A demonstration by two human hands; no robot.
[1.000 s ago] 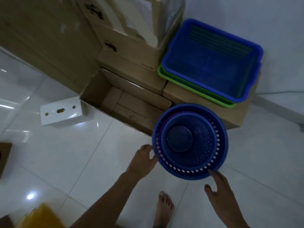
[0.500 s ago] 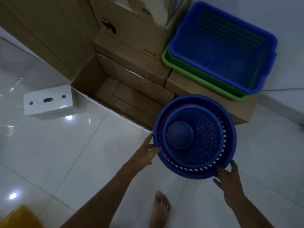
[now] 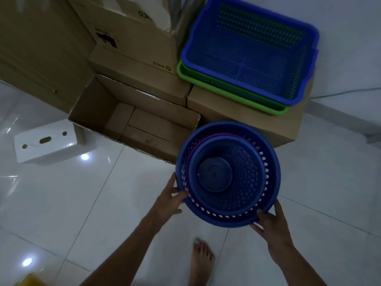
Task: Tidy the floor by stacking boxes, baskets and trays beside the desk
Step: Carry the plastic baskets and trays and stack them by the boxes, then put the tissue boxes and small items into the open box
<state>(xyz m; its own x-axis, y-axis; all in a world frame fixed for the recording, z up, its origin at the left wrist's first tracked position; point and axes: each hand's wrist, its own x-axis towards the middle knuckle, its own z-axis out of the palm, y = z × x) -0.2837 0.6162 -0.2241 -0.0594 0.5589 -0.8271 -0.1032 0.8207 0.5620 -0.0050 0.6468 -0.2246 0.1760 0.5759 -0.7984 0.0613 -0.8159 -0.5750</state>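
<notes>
Both hands on a nest of round baskets [image 3: 227, 174], held above the white tile floor [image 3: 61, 203]. Left hand [image 3: 168, 201] grips the outer blue rim at its left edge, thumb over the lip, fingers curled beneath. Right hand [image 3: 272, 226] clasps the rim at lower right, thumb on top, fingers spread under the wall. Nest: large blue perforated basket outside, a purple rim showing just within it, a smaller blue basket inside that, a dome-shaped blue piece at the centre.

The nest hangs in front of a closed brown box [image 3: 243, 116], overlapping its near edge in view; cannot tell whether it touches. On that box: a blue rectangular tray [image 3: 247, 54] nested in a green tray [image 3: 226, 87]. Left of the nest, an open empty carton [image 3: 132, 120] on the floor, flaps up. Behind it more stacked cartons [image 3: 132, 65], one printed "PICO". A white box [image 3: 45, 141] with holes lies farther left. One bare foot [image 3: 201, 263] below the nest. Light dim.
</notes>
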